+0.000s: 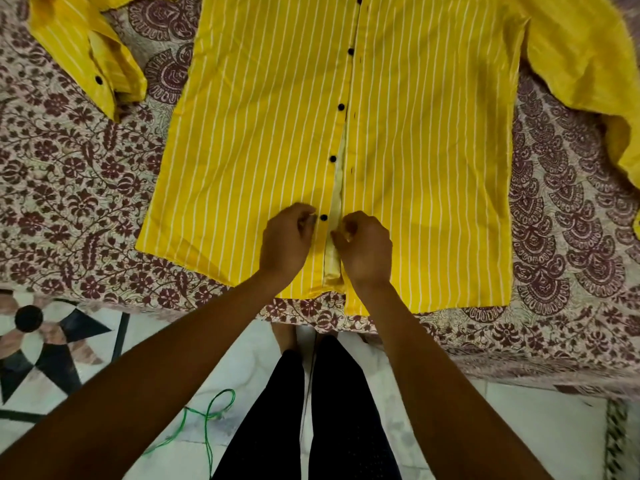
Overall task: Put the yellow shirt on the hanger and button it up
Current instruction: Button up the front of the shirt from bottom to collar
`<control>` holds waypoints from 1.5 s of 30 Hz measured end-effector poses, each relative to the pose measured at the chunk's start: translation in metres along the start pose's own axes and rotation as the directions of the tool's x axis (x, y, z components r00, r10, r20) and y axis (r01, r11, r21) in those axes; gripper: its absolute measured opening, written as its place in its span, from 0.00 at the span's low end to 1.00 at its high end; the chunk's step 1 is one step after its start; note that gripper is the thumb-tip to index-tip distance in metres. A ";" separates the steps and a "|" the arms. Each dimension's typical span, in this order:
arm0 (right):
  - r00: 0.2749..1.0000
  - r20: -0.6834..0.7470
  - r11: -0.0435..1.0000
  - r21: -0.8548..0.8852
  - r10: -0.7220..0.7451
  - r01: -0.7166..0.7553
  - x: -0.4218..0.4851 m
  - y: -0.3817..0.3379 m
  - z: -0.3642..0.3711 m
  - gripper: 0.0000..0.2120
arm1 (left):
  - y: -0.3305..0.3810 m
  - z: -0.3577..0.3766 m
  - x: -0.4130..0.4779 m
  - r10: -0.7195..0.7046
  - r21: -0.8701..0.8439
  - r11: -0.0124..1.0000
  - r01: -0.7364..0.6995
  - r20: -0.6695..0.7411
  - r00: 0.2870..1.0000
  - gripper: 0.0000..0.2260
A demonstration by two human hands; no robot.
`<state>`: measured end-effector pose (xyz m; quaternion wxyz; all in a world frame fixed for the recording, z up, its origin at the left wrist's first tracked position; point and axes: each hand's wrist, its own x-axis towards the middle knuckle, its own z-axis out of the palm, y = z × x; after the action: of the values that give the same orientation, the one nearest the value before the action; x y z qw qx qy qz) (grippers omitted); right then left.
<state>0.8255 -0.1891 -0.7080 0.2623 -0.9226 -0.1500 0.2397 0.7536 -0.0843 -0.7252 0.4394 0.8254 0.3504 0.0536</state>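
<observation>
A bedspread (86,202) printed with maroon flowers and paisley covers most of the view. Below its edge lies a pale tiled floor (519,427) with a black star inlay. The person's black-trousered legs (311,410) stand against the bed, and a loose green cord (207,420) lies on the tiles beside them. Both forearms reach over the bed's edge and cover part of the hem.

The yellow shirt (259,133) lies flat on the bedspread, front up, with thin white stripes and sleeves spread to both sides. Black buttons run down its middle. The fronts meet higher up and part lower down, showing pale inner cloth. The left hand (287,240) pinches the button strip just beside the lowest button (323,218). The right hand (365,247), fingers curled, grips the facing edge.
</observation>
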 end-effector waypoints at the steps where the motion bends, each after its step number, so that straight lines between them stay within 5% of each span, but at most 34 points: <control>1: 0.998 0.009 0.998 -0.026 0.056 -0.056 0.005 -0.001 0.004 0.10 | 0.004 0.002 0.006 -0.025 0.020 0.999 0.025 0.016 1.000 0.08; 7: 0.964 -0.061 0.964 0.074 0.261 -0.256 0.014 0.006 -0.003 0.08 | 0.017 0.008 0.024 -0.087 0.156 0.985 0.068 0.120 0.989 0.05; 12: 0.991 0.060 0.992 -0.041 0.120 -0.118 0.003 0.004 -0.003 0.15 | 0.016 0.007 0.026 -0.079 0.140 0.988 0.062 0.121 0.989 0.04; 15: 0.990 0.031 0.990 -0.039 0.136 -0.135 0.005 0.003 -0.004 0.07 | 0.018 0.004 0.028 -0.091 0.069 0.994 0.081 0.159 0.983 0.04; 19: 0.988 -0.013 0.988 0.021 0.155 -0.155 0.010 0.004 -0.011 0.10 | 0.023 -0.003 0.031 -0.102 -0.033 0.993 0.116 0.290 0.952 0.06; 22: 0.996 0.069 0.996 -0.064 0.064 -0.060 0.005 0.002 -0.004 0.11 | 0.024 -0.005 0.034 -0.094 -0.051 0.992 0.120 0.349 0.932 0.07; 31: 0.982 0.124 0.990 -0.021 0.142 -0.141 0.003 0.005 -0.006 0.16 | 0.020 -0.003 0.032 -0.116 -0.043 0.989 0.139 0.347 0.931 0.09; 37: 0.952 0.294 0.991 -0.122 0.088 -0.054 -0.015 0.013 -0.008 0.25 | 0.020 -0.006 0.035 -0.105 -0.136 0.975 0.176 0.415 0.904 0.09; 42: 0.976 0.079 0.969 0.133 0.201 -0.210 -0.015 0.019 -0.019 0.13 | 0.020 -0.007 0.037 -0.101 -0.147 0.973 0.176 0.412 0.906 0.05; 45: 0.917 0.037 0.795 0.486 0.396 -0.363 -0.014 0.023 -0.028 0.16 | 0.019 -0.005 0.037 -0.127 -0.192 0.957 0.217 0.397 0.909 0.06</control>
<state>0.8319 -0.2250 -0.6944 0.4354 -0.8462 0.1116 0.2861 0.7894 -0.0643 -0.7155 0.5952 0.7287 0.3215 -0.1061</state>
